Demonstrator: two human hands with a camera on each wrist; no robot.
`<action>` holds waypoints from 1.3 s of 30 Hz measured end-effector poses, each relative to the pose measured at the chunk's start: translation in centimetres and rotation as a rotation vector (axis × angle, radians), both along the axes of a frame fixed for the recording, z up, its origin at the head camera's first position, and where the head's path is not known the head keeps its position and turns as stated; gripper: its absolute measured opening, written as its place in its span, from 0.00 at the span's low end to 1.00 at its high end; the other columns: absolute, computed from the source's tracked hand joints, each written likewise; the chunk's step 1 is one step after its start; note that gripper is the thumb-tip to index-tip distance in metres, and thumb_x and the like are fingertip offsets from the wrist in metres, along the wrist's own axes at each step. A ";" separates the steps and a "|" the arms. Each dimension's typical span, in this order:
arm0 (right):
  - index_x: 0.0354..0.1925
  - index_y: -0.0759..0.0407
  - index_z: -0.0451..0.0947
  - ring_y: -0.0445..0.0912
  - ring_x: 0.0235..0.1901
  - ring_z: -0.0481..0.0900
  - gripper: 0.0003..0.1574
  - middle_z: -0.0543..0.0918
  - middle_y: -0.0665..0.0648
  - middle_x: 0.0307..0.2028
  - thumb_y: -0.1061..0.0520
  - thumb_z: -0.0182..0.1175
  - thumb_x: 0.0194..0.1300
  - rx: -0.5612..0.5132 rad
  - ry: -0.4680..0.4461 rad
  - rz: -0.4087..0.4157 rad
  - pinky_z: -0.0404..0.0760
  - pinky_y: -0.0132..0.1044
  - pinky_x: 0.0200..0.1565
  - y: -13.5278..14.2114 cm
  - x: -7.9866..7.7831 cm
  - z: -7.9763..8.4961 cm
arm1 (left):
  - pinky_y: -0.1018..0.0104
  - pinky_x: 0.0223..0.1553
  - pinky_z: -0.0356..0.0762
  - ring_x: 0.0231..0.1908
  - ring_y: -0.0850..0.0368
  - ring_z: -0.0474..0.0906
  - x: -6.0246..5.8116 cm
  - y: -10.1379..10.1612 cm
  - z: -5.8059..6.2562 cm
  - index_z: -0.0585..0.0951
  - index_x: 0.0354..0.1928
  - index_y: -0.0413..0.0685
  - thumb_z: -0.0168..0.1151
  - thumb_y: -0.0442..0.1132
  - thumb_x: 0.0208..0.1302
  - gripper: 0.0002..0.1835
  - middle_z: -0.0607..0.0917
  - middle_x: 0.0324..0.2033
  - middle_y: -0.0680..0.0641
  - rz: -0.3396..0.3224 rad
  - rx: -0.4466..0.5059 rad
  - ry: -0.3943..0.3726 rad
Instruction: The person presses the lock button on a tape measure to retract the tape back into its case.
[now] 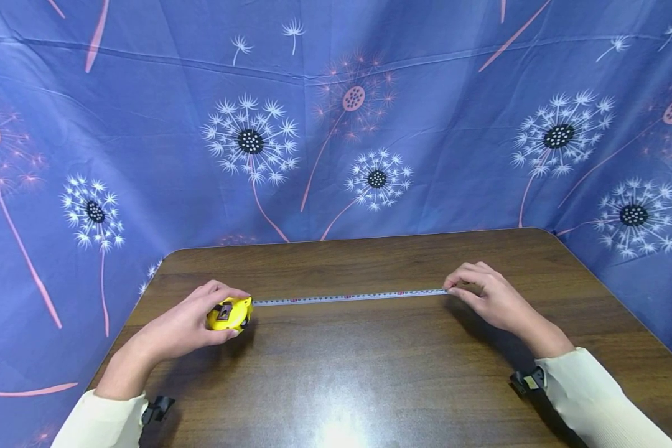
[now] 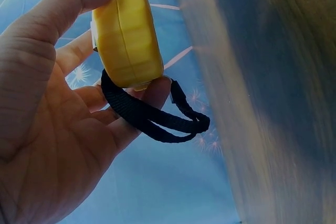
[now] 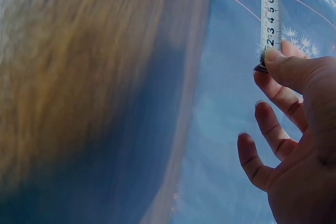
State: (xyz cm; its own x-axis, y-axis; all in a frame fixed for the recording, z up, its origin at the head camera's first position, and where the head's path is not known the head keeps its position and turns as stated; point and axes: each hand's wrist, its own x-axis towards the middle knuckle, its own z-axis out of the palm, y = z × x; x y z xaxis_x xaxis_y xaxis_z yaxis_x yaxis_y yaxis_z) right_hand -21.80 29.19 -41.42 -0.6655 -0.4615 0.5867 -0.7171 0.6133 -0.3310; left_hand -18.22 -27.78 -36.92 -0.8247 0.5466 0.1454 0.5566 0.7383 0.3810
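Lengthwise, the drawn-out blade [image 1: 347,298] of the tape measure runs left to right over the bench [image 1: 369,354], roughly parallel to its far edge, its free end pointing right. At the left end, the left hand [image 1: 182,320] grips the yellow case [image 1: 232,315] between thumb and fingers, with a black strap [image 2: 152,118] looping from it. Opposite, the right hand [image 1: 494,300] pinches the blade's tip, just beside the dark end hook [image 3: 260,68], between thumb and forefinger, its other fingers spread loosely.

The person's left sleeve [image 1: 103,423] and right sleeve [image 1: 599,395] are long and pale cream. The left camera [image 1: 158,409] and right camera [image 1: 527,381] are small and black, the latter showing a pale patch.
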 end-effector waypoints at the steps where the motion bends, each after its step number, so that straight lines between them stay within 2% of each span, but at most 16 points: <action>1: 0.38 0.46 0.84 0.44 0.39 0.77 0.24 0.84 0.41 0.37 0.74 0.75 0.53 -0.002 0.000 0.001 0.70 0.35 0.41 0.0 0.0 0.0 | 0.58 0.48 0.75 0.50 0.57 0.71 0.0 0.0 0.0 0.78 0.65 0.61 0.78 0.43 0.59 0.32 0.76 0.52 0.56 -0.001 0.002 0.003; 9: 0.38 0.46 0.85 0.46 0.38 0.77 0.24 0.84 0.41 0.38 0.73 0.74 0.54 -0.016 -0.011 0.010 0.71 0.37 0.40 -0.4 -0.1 0.0 | 0.57 0.49 0.75 0.51 0.57 0.72 0.0 0.3 0.0 0.78 0.64 0.60 0.78 0.43 0.59 0.31 0.76 0.52 0.56 -0.010 0.010 0.014; 19: 0.38 0.45 0.85 0.44 0.39 0.76 0.23 0.84 0.41 0.38 0.73 0.75 0.54 -0.008 -0.021 0.005 0.71 0.37 0.40 -0.5 -0.2 -0.1 | 0.57 0.49 0.75 0.51 0.56 0.72 0.0 0.3 0.0 0.78 0.65 0.60 0.78 0.43 0.59 0.31 0.76 0.52 0.56 -0.003 0.006 -0.001; 26: 0.38 0.46 0.85 0.47 0.38 0.77 0.23 0.84 0.41 0.38 0.73 0.74 0.55 -0.020 -0.028 0.017 0.72 0.37 0.41 -0.8 -0.2 -0.1 | 0.56 0.51 0.76 0.51 0.57 0.72 -0.1 0.5 -0.2 0.78 0.65 0.59 0.78 0.43 0.58 0.32 0.76 0.52 0.57 0.010 -0.009 -0.002; 39: 0.38 0.46 0.85 0.43 0.39 0.76 0.22 0.84 0.41 0.38 0.73 0.74 0.55 -0.022 -0.028 0.030 0.71 0.34 0.43 -1.2 -0.3 -0.3 | 0.55 0.51 0.76 0.51 0.57 0.72 -0.1 0.9 0.0 0.78 0.64 0.59 0.78 0.44 0.58 0.31 0.76 0.52 0.56 0.005 0.010 0.001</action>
